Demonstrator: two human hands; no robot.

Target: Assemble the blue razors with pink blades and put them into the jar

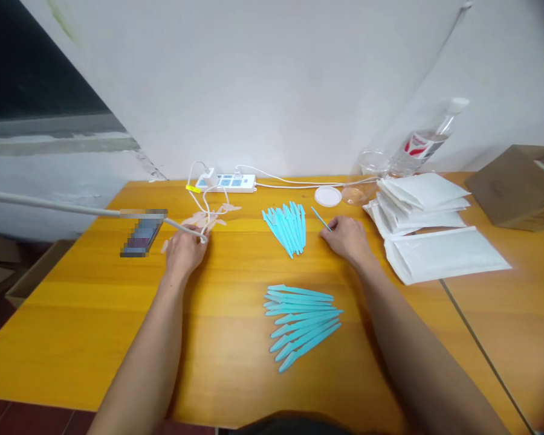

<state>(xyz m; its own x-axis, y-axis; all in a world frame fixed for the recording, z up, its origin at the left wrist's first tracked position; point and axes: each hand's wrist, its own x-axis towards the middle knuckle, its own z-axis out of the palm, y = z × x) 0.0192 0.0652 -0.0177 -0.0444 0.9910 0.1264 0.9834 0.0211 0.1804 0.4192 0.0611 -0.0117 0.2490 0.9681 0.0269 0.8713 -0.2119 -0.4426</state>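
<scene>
"What's in your right fingers (330,236)?"

"Pinched, right of centre in the frame: a slim blue plastic stick (321,219). One fan of flat matching sticks (287,228) lies at centre, another fan (306,315) at lower centre, on the wood-grained worktop (231,350)."

"And your left fingers (197,248)?"

"Near thin pale strips (219,222), left of centre; a white cable (72,207) crosses my view. I can't tell whether they grip. White envelopes (444,257) pile right."
</scene>
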